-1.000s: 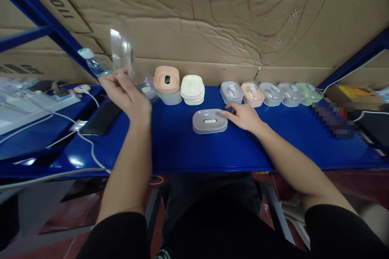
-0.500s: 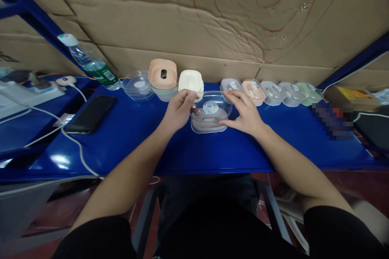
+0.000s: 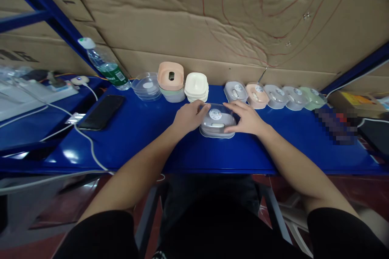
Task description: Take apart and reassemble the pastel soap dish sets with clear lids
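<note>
A clear lid (image 3: 221, 116) is held by both hands over a grey oval plastic box base (image 3: 212, 134), which is set on the blue bench (image 3: 194, 156), directly in front of the person and near the middle. The lid's left end is pinched by the left hand (image 3: 191, 117), its thumb laid along the upper edge. The right end is spanned by the right hand (image 3: 246, 118), with the fingers placed at the back and the thumb at the front. Whether the lid is fully seated cannot be told. A white label (image 3: 215, 113) is carried on its top.

Behind the left hand, cream trays (image 3: 196, 85) are stacked beside a pile topped by a peach tray (image 3: 170, 76) with a hole in it. Farther left, clear lids (image 3: 147, 87) are nested next to a water bottle (image 3: 111, 73). Behind the right hand, five lidded boxes (image 3: 276, 96) are lined up in grey, peach and green.
</note>
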The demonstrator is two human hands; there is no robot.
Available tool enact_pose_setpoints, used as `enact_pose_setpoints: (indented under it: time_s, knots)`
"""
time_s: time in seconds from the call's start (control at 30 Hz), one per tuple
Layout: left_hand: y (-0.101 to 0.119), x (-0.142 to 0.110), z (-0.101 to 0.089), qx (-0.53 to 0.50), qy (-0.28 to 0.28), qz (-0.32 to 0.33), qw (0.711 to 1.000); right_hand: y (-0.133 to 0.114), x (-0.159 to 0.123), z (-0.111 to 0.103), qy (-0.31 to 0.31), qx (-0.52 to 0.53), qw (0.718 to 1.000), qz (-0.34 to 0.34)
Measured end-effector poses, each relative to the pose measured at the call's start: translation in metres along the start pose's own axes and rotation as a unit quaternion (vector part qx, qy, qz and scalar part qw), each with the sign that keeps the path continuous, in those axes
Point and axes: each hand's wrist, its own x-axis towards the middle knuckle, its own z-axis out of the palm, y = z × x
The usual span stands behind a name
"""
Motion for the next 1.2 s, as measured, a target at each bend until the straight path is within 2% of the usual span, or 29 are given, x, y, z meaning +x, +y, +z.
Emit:
enact_pose_setpoints:
  time_s: [0.17, 0.27, 0.43, 0.73, 0.97, 1.1, 1.2]
  knots:
    - [0.004, -0.001, -0.002, 0.038, -0.026, -0.011, 0.999, -0.001, -0.001, -0.001, -0.092, 0.039, 0.995, 0.022]
    - [0.006, -0.003, -0.004, 0.073, -0.050, -0.004, 0.996, 0.001, -0.002, 0.003, -0.120, 0.041, 0.992, 0.023]
    - [0.006, -0.003, -0.002, 0.092, -0.087, 0.013, 0.992, 0.003, -0.001, 0.009, -0.120, 0.002, 0.992, 0.041]
    - [0.001, 0.000, 0.004, 0.066, -0.079, 0.020, 0.994, -0.008, -0.001, -0.005, -0.138, -0.031, 0.990, 0.016]
    - [-0.006, 0.004, 0.007, 0.054, -0.072, 0.024, 0.996, -0.005, -0.002, 0.004, -0.116, -0.043, 0.992, 0.019]
    - [-0.009, 0.007, 0.009, 0.049, -0.074, 0.024, 0.996, -0.003, -0.001, 0.003, -0.119, -0.036, 0.992, 0.009]
    - [-0.008, 0.007, 0.008, 0.051, -0.077, 0.022, 0.996, -0.003, -0.001, 0.001, -0.126, -0.023, 0.991, 0.026]
